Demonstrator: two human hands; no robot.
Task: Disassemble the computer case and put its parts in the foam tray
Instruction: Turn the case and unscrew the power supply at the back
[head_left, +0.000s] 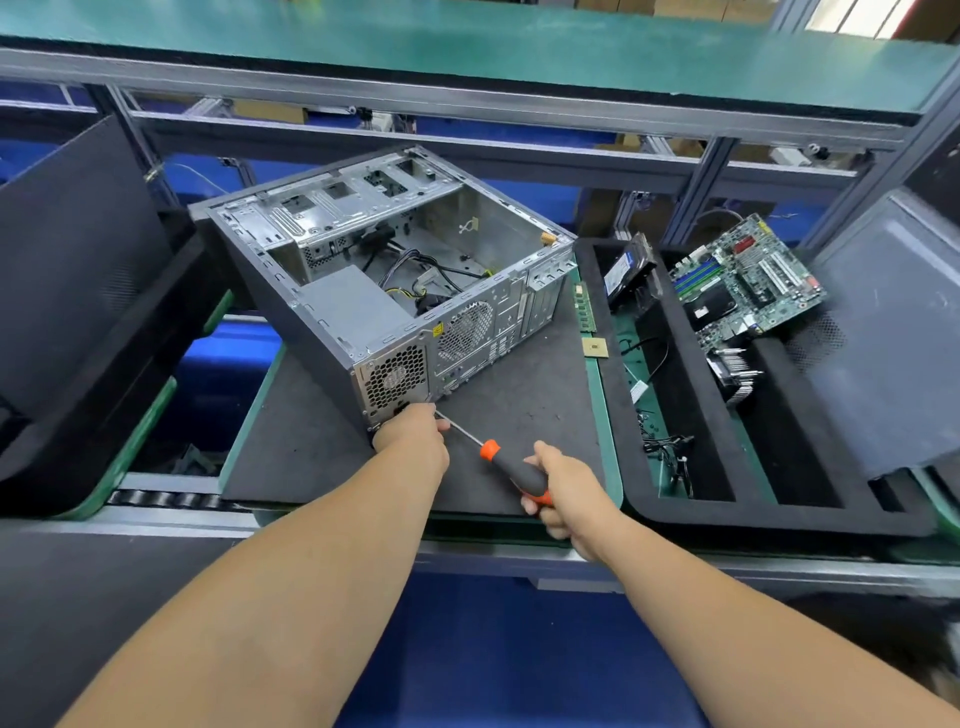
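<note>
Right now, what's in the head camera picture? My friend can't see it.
A right hand holds an orange-and-black screwdriver against the back corner of an open computer case, which the left hand steadies. A foam tray beside it holds a motherboard.

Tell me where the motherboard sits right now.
In the head view the motherboard lies at the right, propped tilted across the far end of the black foam tray, just right of the hard drive.

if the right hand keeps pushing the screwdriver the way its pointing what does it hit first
The right hand aims the screwdriver up-left; its shaft runs to the left hand at the computer case rear corner, below the power supply grille. The tip is hidden, so probably a screw there.
</note>
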